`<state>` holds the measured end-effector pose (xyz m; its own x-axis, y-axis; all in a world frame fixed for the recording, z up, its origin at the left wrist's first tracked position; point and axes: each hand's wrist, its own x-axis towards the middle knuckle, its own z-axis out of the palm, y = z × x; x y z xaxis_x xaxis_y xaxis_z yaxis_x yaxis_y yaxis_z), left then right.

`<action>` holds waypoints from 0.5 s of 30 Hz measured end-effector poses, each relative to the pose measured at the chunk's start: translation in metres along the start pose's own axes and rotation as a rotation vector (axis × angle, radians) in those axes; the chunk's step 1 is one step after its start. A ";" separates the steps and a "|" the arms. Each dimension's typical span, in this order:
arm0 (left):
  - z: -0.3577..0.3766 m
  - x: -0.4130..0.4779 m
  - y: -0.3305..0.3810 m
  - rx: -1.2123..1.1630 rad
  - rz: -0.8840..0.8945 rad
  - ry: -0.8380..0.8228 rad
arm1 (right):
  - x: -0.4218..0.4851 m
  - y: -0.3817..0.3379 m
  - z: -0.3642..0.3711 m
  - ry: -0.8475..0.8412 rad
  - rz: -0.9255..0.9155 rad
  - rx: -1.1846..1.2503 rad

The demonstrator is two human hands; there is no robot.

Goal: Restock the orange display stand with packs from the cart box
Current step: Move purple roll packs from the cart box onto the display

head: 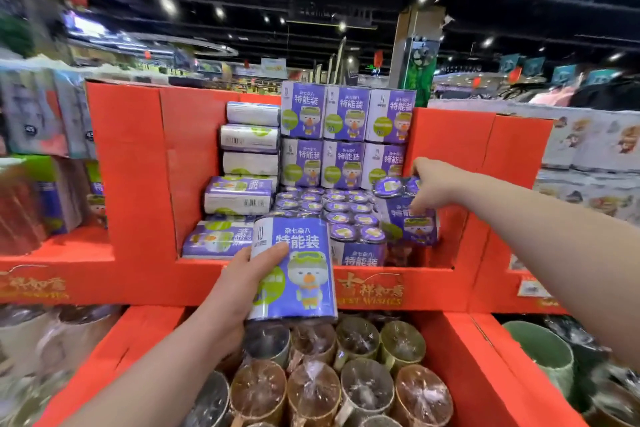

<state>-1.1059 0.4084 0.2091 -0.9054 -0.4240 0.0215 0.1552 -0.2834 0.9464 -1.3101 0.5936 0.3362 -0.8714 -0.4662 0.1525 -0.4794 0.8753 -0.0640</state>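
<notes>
Our left hand (pixel 232 291) grips an upright purple pack (pixel 298 267) before the front edge of the orange stand (pixel 138 166), above wrapped cups (pixel 363 392) in the lower bin. Our right hand (pixel 431 184) grips a second pack (pixel 405 218), which is tilted against the stand's right wall beside the stacked packs (pixel 346 135).

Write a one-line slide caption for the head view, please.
Left hand holds a purple pack while right hand grips a second pack inside the orange display stand.
</notes>
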 end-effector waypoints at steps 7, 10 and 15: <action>0.010 0.010 0.002 -0.009 0.049 0.063 | 0.022 0.010 0.009 -0.077 -0.080 -0.316; 0.014 0.013 0.001 0.009 0.044 0.076 | 0.020 0.013 0.028 -0.048 -0.124 -0.607; 0.019 0.014 0.002 0.047 0.038 0.067 | 0.022 0.019 0.075 0.051 -0.151 -0.690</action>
<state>-1.1260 0.4186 0.2175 -0.8707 -0.4904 0.0379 0.1691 -0.2262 0.9593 -1.3460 0.5905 0.2645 -0.7863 -0.5974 0.1575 -0.4052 0.6911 0.5985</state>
